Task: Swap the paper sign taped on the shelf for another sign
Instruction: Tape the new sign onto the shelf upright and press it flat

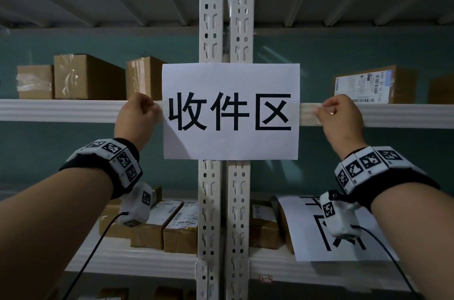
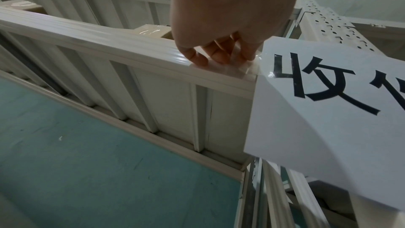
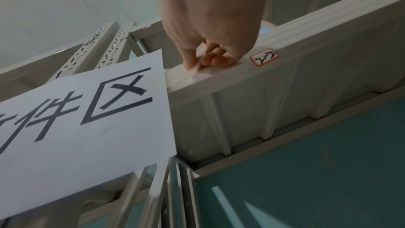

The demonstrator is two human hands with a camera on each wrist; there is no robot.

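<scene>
A white paper sign [image 1: 231, 110] with three black characters hangs over the shelf's front beam [image 1: 61, 110], held by clear tape at each side. My left hand [image 1: 153, 109] is at the sign's left edge, its curled fingertips [image 2: 219, 58] nipping the left tape strip [image 2: 221, 69] on the beam. My right hand [image 1: 319, 113] pinches the crumpled outer end of the right tape strip [image 3: 181, 75] between thumb and fingers [image 3: 203, 61]. A second white sign [image 1: 307, 233] lies on the lower right shelf, partly hidden by my right wrist.
Two slotted white uprights [image 1: 211, 17] run behind the sign. Cardboard boxes [image 1: 88, 76] stand on the upper shelf to the left, a labelled box [image 1: 363, 86] to the right, and more boxes [image 1: 172, 226] below. A small label sticker [image 3: 264, 57] sits on the beam beside my right hand.
</scene>
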